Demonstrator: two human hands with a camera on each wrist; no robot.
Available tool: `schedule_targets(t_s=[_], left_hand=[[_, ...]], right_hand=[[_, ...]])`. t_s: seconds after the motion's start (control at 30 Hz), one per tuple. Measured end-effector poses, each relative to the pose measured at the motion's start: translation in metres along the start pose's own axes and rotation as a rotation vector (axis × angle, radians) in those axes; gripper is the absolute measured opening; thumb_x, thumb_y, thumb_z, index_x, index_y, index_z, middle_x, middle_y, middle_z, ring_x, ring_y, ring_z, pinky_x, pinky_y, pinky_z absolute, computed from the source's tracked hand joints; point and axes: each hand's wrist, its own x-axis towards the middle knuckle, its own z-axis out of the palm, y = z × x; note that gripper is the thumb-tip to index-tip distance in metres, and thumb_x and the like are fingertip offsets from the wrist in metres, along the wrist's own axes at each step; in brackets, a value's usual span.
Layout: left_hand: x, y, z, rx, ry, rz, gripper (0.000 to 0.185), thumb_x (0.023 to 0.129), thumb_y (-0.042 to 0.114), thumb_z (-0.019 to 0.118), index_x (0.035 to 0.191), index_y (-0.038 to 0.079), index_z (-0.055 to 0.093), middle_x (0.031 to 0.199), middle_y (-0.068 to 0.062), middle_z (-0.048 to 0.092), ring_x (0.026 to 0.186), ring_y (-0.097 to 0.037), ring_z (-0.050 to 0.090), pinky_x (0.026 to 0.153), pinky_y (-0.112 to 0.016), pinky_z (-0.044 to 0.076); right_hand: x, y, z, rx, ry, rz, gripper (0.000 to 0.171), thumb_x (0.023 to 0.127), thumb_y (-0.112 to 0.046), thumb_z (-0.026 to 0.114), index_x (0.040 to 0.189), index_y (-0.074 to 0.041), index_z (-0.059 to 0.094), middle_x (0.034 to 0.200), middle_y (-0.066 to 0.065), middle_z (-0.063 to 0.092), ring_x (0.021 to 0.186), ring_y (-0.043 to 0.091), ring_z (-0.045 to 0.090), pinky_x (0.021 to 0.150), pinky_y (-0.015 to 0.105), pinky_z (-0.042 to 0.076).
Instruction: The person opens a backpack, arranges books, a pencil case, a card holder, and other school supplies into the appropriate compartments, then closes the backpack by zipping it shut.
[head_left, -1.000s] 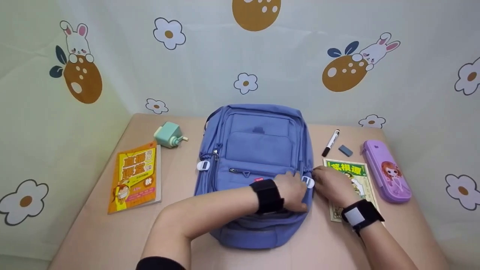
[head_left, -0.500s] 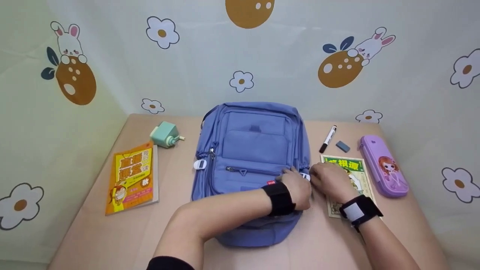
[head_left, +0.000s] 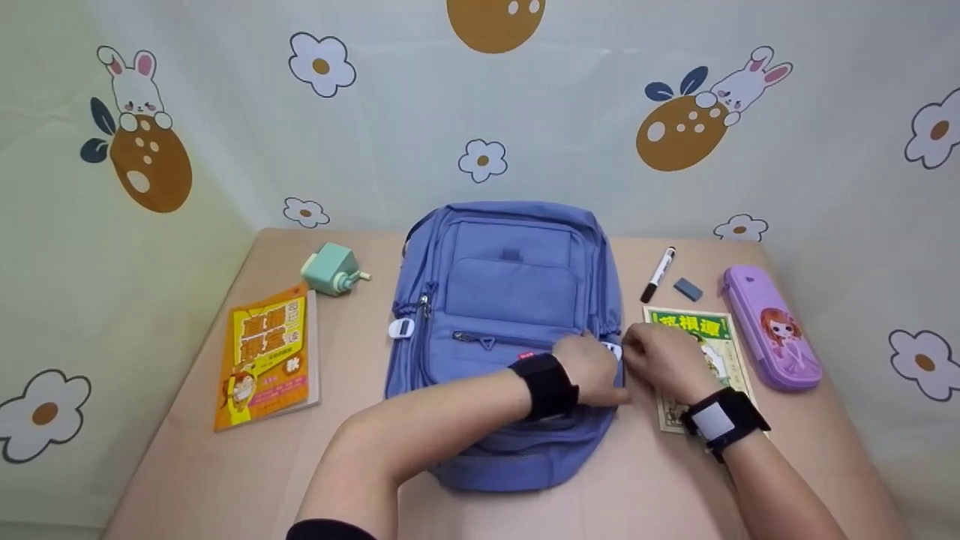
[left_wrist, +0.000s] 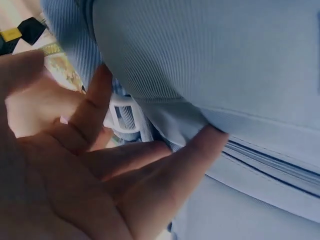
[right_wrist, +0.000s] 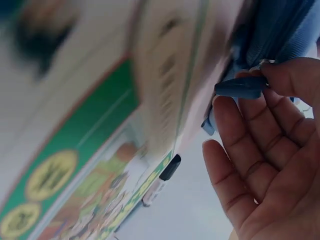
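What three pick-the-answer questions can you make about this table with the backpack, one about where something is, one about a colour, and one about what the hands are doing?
1. Where does the green pencil sharpener stand?
A. Left of the backpack
B. On the pencil case
C. Inside the backpack

2. What colour is the pencil case?
A. Red
B. Purple
C. Black

3. What is the right hand doing?
A. Lying flat on the orange book
B. Holding the marker
C. Pinching a blue zipper pull at the backpack's side

Answers:
1. A, since the sharpener stands on the table beyond the orange book, left of the bag.
2. B, as its lid is purple with a cartoon girl.
3. C, because the right wrist view shows thumb and finger closed on the blue pull, while the left hand presses the bag beside it.
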Motion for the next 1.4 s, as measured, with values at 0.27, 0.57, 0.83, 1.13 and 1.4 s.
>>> schedule_targets(t_s=[0.27,0.57,0.83,1.13,1.4], left_hand=[[0.011,0.024,0.005,0.021,-0.117,-0.194,0.053,0.098,0.047,0.060,0.147,0.025,0.057,0.158,-0.018,0.040,0.133,-0.040,0.048,0.080,-0.052,0.057],[0.002,-0.006,-0.007,-0.097,-0.056,-0.020,0.041,0.095,0.027,0.062,0.132,0.010,0.070,0.145,-0.025,0.052,0.107,-0.033,0.066,0.082,-0.040,0.057],[0.001,-0.015,-0.007,-0.176,-0.050,0.013,0.038,0.095,0.021,0.062,0.129,0.007,0.071,0.144,-0.024,0.054,0.106,-0.031,0.068,0.081,-0.041,0.059],[0.002,-0.012,-0.003,-0.141,-0.041,-0.011,0.040,0.097,0.023,0.061,0.133,0.008,0.068,0.144,-0.022,0.055,0.103,-0.031,0.068,0.078,-0.040,0.059],[0.003,-0.010,-0.001,-0.119,-0.025,-0.025,0.033,0.096,0.023,0.062,0.124,0.010,0.074,0.141,-0.021,0.057,0.099,-0.030,0.069,0.076,-0.040,0.059]], right_hand=[[0.000,-0.003,-0.006,0.127,-0.044,0.116,0.008,0.093,-0.021,0.070,0.088,-0.014,0.071,0.080,-0.002,0.067,0.067,0.014,0.059,0.064,0.038,0.052],[-0.002,-0.002,-0.008,0.121,0.009,0.077,0.005,0.093,-0.018,0.074,0.089,-0.015,0.073,0.084,-0.001,0.070,0.071,0.015,0.062,0.065,0.040,0.053],[-0.005,-0.003,-0.010,0.163,0.025,0.068,0.004,0.090,-0.014,0.075,0.088,-0.012,0.072,0.085,0.000,0.070,0.074,0.017,0.063,0.069,0.042,0.054],[-0.012,-0.005,-0.013,0.159,0.003,0.044,0.006,0.086,-0.009,0.076,0.087,-0.013,0.072,0.084,0.000,0.069,0.073,0.015,0.063,0.068,0.039,0.054],[-0.020,-0.013,-0.019,0.165,-0.021,0.013,0.010,0.085,-0.007,0.079,0.086,-0.014,0.072,0.082,-0.003,0.070,0.072,0.011,0.062,0.067,0.035,0.055]])
